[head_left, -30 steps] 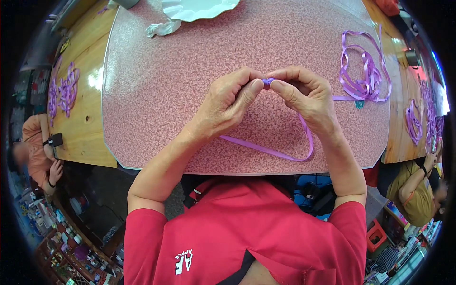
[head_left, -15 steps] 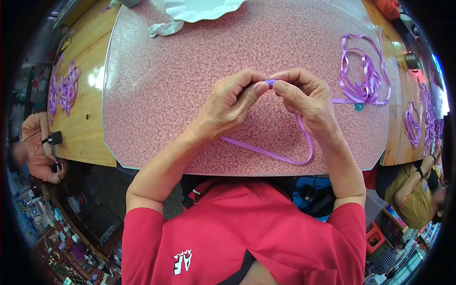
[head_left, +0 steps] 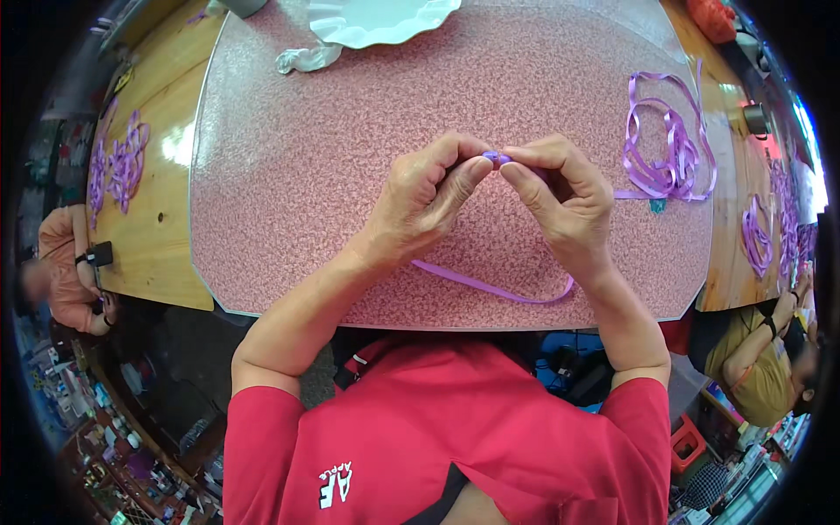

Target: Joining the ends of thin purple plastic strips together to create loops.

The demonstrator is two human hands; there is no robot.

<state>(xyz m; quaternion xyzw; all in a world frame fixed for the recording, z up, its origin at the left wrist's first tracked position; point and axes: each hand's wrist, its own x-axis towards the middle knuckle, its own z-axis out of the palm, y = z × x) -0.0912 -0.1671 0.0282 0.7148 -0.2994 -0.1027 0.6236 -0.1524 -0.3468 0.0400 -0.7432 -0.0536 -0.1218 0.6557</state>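
Observation:
Over the middle of the pink speckled table, my left hand (head_left: 424, 188) and my right hand (head_left: 569, 192) meet fingertip to fingertip. Pinched between both thumbs and index fingers is a small folded piece of purple ribbon (head_left: 496, 158); the fingers cover most of it. A slack length of the same ribbon (head_left: 490, 287) curves across the table below my wrists, its ends hidden behind my hands. From beside my right hand, a strand leads to a loose heap of purple ribbon (head_left: 669, 162) at the right.
A white scalloped dish (head_left: 385, 26) stands at the far side, with a pale crumpled-looking object (head_left: 308, 59) near it. A small green piece (head_left: 657, 206) lies by the ribbon heap. More purple ribbon (head_left: 129, 162) rests on the wooden table at left. People sit at both sides.
My right fingers have shifted on the ribbon, and more of the folded piece shows between the fingertips. The ribbon's rising part below my right hand has gone from sight.

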